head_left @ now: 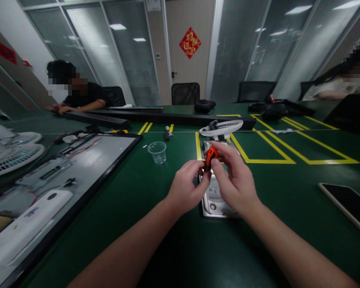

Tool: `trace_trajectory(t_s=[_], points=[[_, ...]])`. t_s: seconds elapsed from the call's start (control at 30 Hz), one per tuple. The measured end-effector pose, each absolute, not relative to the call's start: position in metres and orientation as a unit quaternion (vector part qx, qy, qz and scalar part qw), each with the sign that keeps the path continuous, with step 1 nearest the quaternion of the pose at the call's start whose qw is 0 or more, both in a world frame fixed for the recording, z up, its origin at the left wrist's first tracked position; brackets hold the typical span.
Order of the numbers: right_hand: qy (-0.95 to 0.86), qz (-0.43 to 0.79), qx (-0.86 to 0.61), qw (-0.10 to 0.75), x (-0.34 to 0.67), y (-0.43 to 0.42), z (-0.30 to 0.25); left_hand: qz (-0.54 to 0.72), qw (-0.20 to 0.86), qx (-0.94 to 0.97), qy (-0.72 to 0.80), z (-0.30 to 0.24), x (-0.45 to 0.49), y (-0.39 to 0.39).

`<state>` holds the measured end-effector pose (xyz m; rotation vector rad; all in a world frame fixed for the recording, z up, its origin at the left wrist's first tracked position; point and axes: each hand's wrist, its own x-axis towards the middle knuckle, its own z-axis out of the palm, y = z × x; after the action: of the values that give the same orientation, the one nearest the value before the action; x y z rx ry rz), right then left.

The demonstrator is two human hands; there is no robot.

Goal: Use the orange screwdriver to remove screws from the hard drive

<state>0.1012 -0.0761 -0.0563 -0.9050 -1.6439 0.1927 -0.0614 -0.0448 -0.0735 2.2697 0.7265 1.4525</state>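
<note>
An orange and black screwdriver [211,157] is pinched in my right hand [235,178], thumb on one side and fingers curled around the other. My left hand [188,185] is closed at the lower end of the same tool; the fingertips there hide its shaft and tip. Directly below both hands, a silver hard drive [213,200] lies flat on the green table [123,224]. My right hand and the tool cover much of its upper part. A clear plastic cup [157,152] stands to the left of my hands.
An opened flat panel [117,146] carrying a white device [33,224] lies at left, beside white fan parts [15,156]. Behind the drive rests a white fan grille [225,128] near a long black bar [174,119]. A phone [351,204] lies right. People sit at both far sides.
</note>
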Motion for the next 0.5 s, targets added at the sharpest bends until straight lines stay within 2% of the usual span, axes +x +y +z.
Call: trace_trajectory(t_s=[0.23, 0.5], points=[[-0.698, 0.045, -0.403, 0.59, 0.1011, -0.0734, -0.0559, 0.519, 0.172, 0.799, 0.249, -0.0753, -0.0625, -0.0433], [-0.696, 0.084, -0.391, 0.597, 0.1007, -0.0759, -0.0576, 0.494, 0.182, 0.81, 0.259, -0.0748, -0.0613, -0.0438]])
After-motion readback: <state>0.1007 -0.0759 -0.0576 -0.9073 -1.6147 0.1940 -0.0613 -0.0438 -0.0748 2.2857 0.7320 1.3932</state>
